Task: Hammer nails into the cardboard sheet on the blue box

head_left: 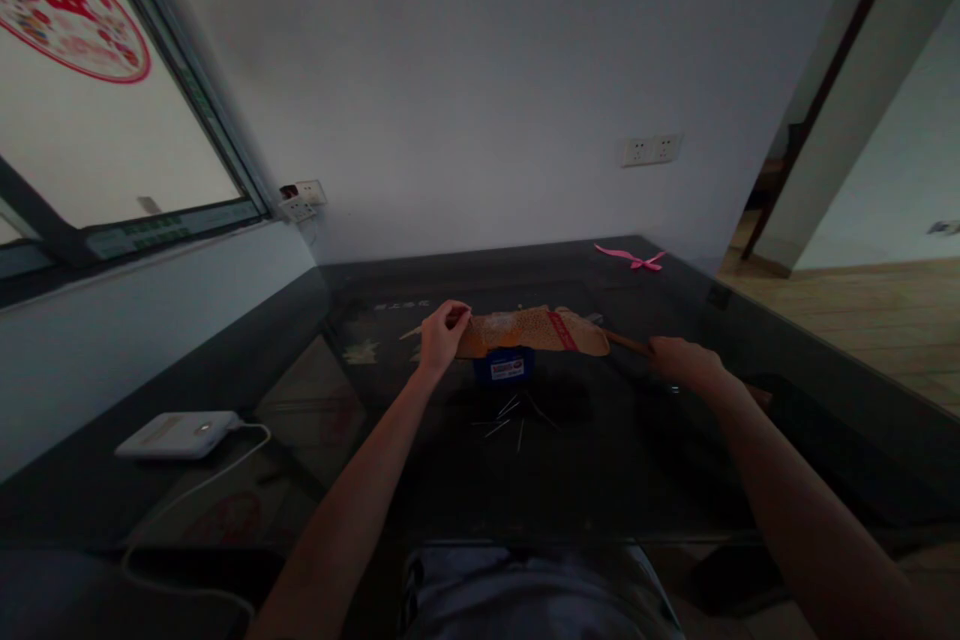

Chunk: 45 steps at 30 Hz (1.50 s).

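My left hand [444, 335] is closed in a pinch at the left end of a tan, speckled, insole-shaped piece [534, 328] with a red band near its right end. Beneath that piece stands a blue box [505, 367] with a white label. My right hand [690, 362] is wrapped round the wooden handle [628, 343] of a tool that looks like a hammer. A bit of grey metal shows at its far end, partly hidden behind the speckled piece. Several thin metal nails or pins [517, 420] lie scattered on the dark table in front of the box.
On the dark glossy table [450, 500], a white power bank [178, 435] with a white cable lies at the left. A pink ribbon [637, 260] is at the back right. Yellowish scraps [361, 353] lie left of my left hand. A wall [465, 120] rises behind the table.
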### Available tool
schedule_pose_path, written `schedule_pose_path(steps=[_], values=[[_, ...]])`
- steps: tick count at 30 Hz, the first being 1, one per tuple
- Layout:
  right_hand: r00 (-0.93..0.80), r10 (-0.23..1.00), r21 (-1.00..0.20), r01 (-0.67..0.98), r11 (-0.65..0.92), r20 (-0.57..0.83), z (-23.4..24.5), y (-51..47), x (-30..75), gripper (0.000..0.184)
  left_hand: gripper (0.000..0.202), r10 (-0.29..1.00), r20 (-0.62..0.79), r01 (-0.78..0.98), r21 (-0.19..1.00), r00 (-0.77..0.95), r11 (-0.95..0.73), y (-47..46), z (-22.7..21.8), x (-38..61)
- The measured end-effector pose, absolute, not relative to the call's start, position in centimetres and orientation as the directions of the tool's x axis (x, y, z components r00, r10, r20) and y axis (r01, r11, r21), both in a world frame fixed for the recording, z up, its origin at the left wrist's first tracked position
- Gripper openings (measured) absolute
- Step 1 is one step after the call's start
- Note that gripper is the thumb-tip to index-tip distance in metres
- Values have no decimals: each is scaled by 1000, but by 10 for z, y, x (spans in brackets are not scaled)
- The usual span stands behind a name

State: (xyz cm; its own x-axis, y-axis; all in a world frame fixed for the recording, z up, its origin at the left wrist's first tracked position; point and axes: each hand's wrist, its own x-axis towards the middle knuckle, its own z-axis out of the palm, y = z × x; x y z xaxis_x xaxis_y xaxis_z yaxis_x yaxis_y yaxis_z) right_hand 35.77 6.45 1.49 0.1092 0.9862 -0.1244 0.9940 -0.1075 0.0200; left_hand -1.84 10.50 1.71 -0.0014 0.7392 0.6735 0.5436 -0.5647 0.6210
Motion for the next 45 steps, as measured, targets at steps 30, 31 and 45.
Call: schedule_pose_path(steps=[30,31,45], values=[[-185,972,-894,396,211,148,71,87,308,41,11,742,671,534,633,-17,-561,101,21,-18],[-202,960,-878,399,263,196,78,90,301,38,11,746,666,540,635,-19,-553,101,20,-17],[-150,933,-843,400,359,326,71,74,239,33,10,752,659,504,652,-7,-566,100,23,-13]])
